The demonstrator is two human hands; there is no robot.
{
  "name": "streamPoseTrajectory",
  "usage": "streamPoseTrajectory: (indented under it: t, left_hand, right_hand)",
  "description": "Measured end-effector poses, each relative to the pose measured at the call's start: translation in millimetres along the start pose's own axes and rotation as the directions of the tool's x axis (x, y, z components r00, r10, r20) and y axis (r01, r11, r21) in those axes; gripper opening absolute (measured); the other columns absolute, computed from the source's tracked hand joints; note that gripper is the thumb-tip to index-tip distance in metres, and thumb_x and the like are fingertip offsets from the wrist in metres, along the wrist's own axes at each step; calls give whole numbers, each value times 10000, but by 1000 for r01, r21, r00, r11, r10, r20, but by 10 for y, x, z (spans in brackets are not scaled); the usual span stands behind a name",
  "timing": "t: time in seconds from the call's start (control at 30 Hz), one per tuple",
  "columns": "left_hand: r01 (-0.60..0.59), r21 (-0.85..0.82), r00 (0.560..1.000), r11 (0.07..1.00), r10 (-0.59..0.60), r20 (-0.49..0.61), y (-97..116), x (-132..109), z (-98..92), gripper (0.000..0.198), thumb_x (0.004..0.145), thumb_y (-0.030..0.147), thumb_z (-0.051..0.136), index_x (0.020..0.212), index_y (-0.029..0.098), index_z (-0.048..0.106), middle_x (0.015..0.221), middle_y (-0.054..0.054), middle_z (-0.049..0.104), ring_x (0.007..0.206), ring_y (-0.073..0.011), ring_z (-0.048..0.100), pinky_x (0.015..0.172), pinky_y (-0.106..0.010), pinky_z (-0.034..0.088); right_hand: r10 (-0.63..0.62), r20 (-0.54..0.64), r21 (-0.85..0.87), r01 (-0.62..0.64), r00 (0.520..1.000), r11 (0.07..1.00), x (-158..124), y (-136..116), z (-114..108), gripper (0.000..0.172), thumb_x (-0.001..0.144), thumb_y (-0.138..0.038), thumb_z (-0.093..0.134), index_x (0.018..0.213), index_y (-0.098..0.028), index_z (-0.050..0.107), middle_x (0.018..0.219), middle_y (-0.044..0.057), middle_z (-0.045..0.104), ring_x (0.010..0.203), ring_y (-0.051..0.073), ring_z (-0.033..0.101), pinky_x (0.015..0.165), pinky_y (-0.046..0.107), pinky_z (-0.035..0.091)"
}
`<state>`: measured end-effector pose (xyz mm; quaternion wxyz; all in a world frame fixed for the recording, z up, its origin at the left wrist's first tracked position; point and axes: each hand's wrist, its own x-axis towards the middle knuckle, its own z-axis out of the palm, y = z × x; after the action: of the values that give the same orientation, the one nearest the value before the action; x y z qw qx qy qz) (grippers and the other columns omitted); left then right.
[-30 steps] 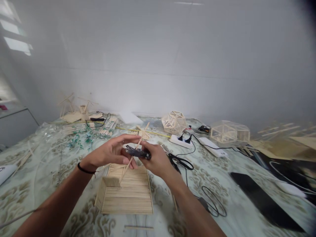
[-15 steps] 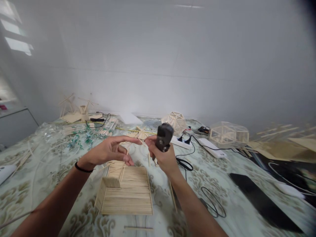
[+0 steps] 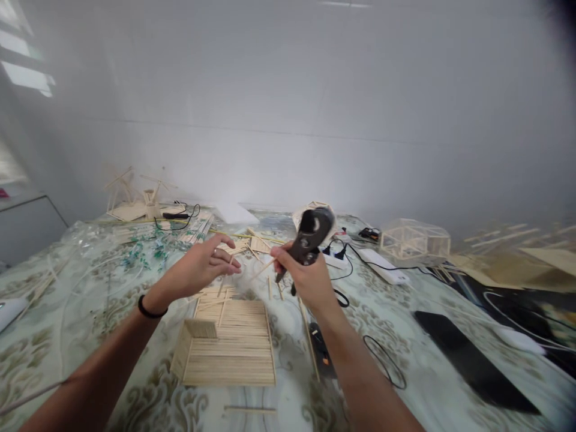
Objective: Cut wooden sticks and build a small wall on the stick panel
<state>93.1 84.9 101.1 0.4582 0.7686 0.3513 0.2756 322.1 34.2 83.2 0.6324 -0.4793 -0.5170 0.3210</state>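
Note:
My right hand (image 3: pixel 308 279) is closed around a dark plier-like tool (image 3: pixel 306 243). A thin wooden stick (image 3: pixel 263 270) sticks out leftward from the same hand's thumb and fingertips. To the left, my left hand (image 3: pixel 209 261) hovers with fingers curved and apart; a short pale sliver by its fingertips is too small to make out. Below both hands lies a wooden stick model (image 3: pixel 231 354), a slatted floor with low walls at its left side. Loose sticks (image 3: pixel 213 297) rest at its far end, partly behind my left hand.
Green and white scraps (image 3: pixel 148 252) and stick bundles lie at the left. Behind stand stick models, including a domed frame (image 3: pixel 414 240). A power strip (image 3: pixel 335 258) with black cables, a white box (image 3: pixel 382 267) and a black flat slab (image 3: pixel 472 360) are on the right.
My hands have moved apart from near fingertip contact. The tool has tilted to show its side, and the stick in my right hand now shows. My left fingers have lifted slightly.

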Motion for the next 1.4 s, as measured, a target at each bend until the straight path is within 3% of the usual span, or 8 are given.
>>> streamPoseTrajectory:
  t: [0.17,0.4,0.53,0.63,0.77,0.9,1.1,1.4]
  left_hand:
    - [-60,56,997,997,57,49,103,-45,174,108,886,288,682,883,181,663,892,-38,806,892,-204,772,807,-273,582]
    - [-82,166,997,983,83,2,170,-64,200,180,895,312,665,829,174,759,780,-11,779,703,-161,739,660,-221,565]
    - [-62,197,997,978,50,62,127,-39,172,293,944,406,596,906,166,760,866,-43,781,712,-170,755,648,-229,593]
    - [-27,132,992,991,10,124,114,-30,180,367,967,446,540,904,146,743,903,-76,777,768,-193,768,645,-253,631]
    - [39,0,984,999,-39,171,145,-40,191,402,966,472,543,876,125,725,808,-79,762,780,-210,779,712,-302,655]
    - [45,-12,973,999,-41,226,172,-54,167,421,968,507,545,890,139,732,807,-77,776,775,-212,780,692,-293,649]
    - [19,-88,974,996,1,225,121,-36,169,434,958,538,570,916,142,743,885,-77,782,813,-209,782,765,-310,649]
    - [57,-132,978,990,-29,206,146,-49,182,451,930,555,610,888,129,752,875,-87,781,769,-221,788,708,-316,659]
  right_hand:
    - [64,97,-33,-61,993,998,-78,66,199,341,760,-493,765,765,-155,717,615,29,669,538,132,551,527,266,453]
    - [81,228,-6,-81,970,997,-103,49,197,298,754,-464,775,766,-171,729,639,11,659,590,137,569,573,268,481]
    - [36,155,-41,-30,987,999,-75,37,153,300,765,-471,763,781,-174,730,650,18,677,597,144,579,582,276,480]
    - [13,96,-5,-13,995,1000,-66,24,132,319,757,-483,776,799,-170,732,657,24,686,609,151,591,605,287,490]
    - [2,151,61,-12,989,998,-75,4,134,308,758,-469,789,800,-169,736,666,21,676,615,143,574,611,288,487]
    - [22,194,155,-53,981,986,-83,-13,149,297,734,-454,812,786,-176,721,666,9,658,614,137,569,612,285,495]
    - [22,189,106,-42,982,993,-99,-41,177,312,724,-466,805,734,-174,695,681,29,674,640,151,591,616,285,498]
    - [-18,209,85,1,978,996,-128,-81,208,286,754,-449,782,705,-189,675,681,8,648,636,141,573,639,284,493]
